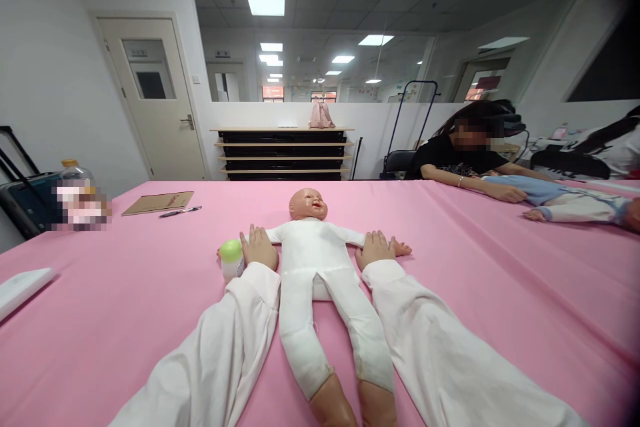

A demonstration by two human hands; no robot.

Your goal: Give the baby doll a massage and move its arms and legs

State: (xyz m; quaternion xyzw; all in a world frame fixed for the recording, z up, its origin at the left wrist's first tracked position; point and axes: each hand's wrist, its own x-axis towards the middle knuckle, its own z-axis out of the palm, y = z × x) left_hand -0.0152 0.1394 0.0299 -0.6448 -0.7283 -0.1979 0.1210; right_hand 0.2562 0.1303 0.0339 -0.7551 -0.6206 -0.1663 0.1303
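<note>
A baby doll (pixel 316 250) with a white cloth body lies face up, head away from me and feet toward me. My left hand (pixel 261 248) rests over its arm at the left, fingers stretched out flat. On the doll's other arm lies my right hand (pixel 376 248), also flat with fingers extended. The doll's small hand shows past my right fingers. Right beside my left hand stands a small bottle (pixel 232 260) with a light green cap, partly covering the doll's other hand.
The table wears a pink cloth (pixel 160 320). Toward the far left lie a brown notebook (pixel 158 203) and a pen (pixel 181 212). A white flat object (pixel 23 290) is at the left edge. At right, a person (pixel 465 153) in black handles another doll (pixel 575 200).
</note>
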